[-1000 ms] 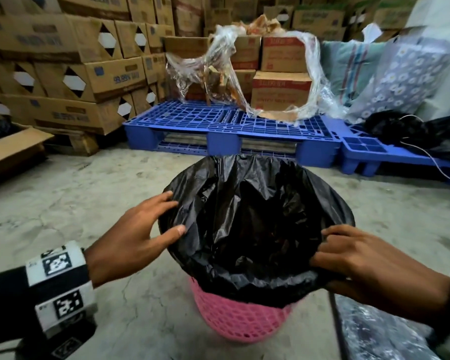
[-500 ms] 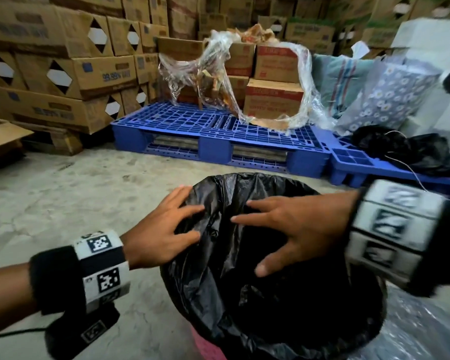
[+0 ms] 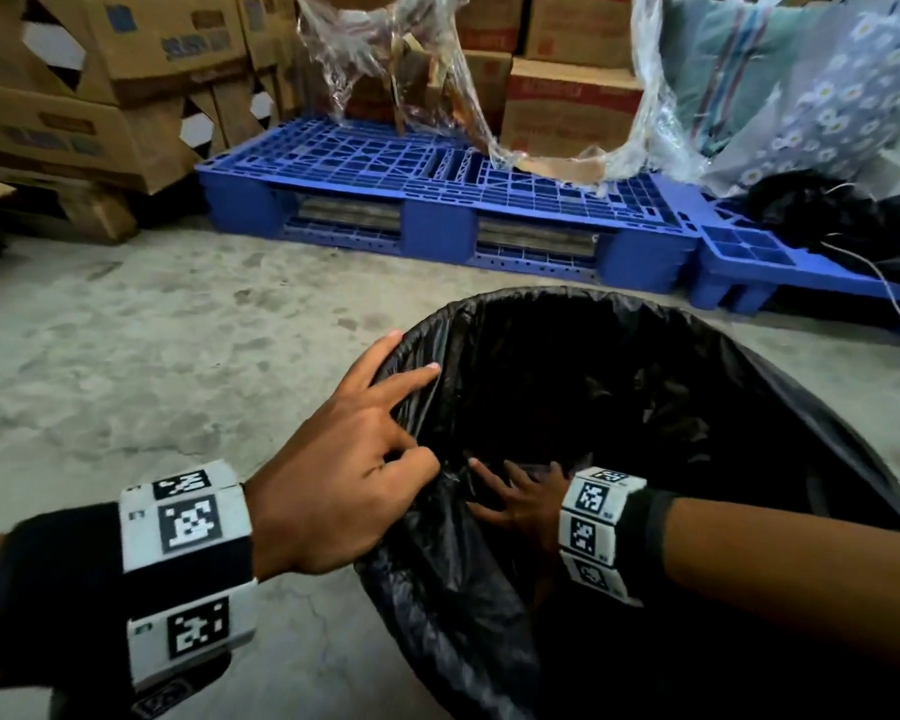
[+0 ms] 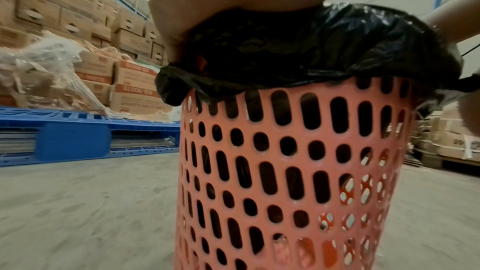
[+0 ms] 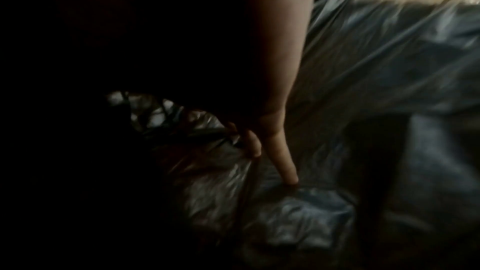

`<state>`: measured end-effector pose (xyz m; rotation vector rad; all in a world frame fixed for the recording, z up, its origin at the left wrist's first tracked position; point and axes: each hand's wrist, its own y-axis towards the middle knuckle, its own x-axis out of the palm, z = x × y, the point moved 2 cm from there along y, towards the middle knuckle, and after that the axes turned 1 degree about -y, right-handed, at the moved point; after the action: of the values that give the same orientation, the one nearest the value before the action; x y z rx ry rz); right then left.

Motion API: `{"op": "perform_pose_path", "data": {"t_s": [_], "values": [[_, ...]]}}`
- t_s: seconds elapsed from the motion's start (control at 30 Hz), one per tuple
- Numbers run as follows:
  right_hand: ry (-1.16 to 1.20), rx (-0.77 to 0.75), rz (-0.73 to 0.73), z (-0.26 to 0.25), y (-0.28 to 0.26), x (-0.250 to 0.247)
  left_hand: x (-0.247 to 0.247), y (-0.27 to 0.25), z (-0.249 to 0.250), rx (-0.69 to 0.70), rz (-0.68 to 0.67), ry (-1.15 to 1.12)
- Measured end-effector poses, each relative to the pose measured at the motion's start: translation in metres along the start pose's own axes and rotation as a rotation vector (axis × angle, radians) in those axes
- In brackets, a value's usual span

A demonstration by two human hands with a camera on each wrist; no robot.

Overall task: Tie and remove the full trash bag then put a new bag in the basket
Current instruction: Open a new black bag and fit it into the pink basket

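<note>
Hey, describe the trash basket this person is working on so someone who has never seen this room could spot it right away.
Find the blue plastic pallet stacked with cardboard boxes; on the bare concrete floor in front of it stands the basket. It is pink plastic with slotted holes, and a black trash bag is folded over its rim, unlike anything nearby.

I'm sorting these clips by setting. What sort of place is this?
Most likely a warehouse or stockroom: stacked cardboard boxes, a blue pallet and a bare concrete floor.
</note>
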<state>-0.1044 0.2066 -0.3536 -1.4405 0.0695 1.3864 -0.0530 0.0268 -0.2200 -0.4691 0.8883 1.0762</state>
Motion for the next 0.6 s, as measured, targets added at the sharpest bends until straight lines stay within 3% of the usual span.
{"op": "perform_pose_path", "data": {"t_s": [0.17, 0.2, 0.27, 0.4, 0.53, 0.6], "values": [[-0.003, 0.029, 0.005, -0.001, 0.022, 0.013, 0.002, 0.002, -0.005, 0.027, 0.009, 0.000], [-0.001, 0.100, -0.056, -0.001, 0.020, 0.013, 0.002, 0.002, -0.005, 0.033, 0.010, 0.004], [-0.010, 0.153, -0.026, 0.002, 0.022, 0.016, 0.003, 0.002, -0.004, 0.058, 0.012, 0.005], [0.157, -0.081, -0.203, 0.000, 0.010, -0.007, 0.005, 0.001, -0.007, 0.070, 0.010, 0.018], [0.406, -0.177, -0.104, 0.023, -0.032, -0.078, 0.004, 0.005, -0.012, 0.023, 0.036, -0.022], [0.389, -0.162, -0.035, 0.042, -0.059, -0.101, 0.004, 0.008, -0.014, 0.030, 0.042, -0.037]]}}
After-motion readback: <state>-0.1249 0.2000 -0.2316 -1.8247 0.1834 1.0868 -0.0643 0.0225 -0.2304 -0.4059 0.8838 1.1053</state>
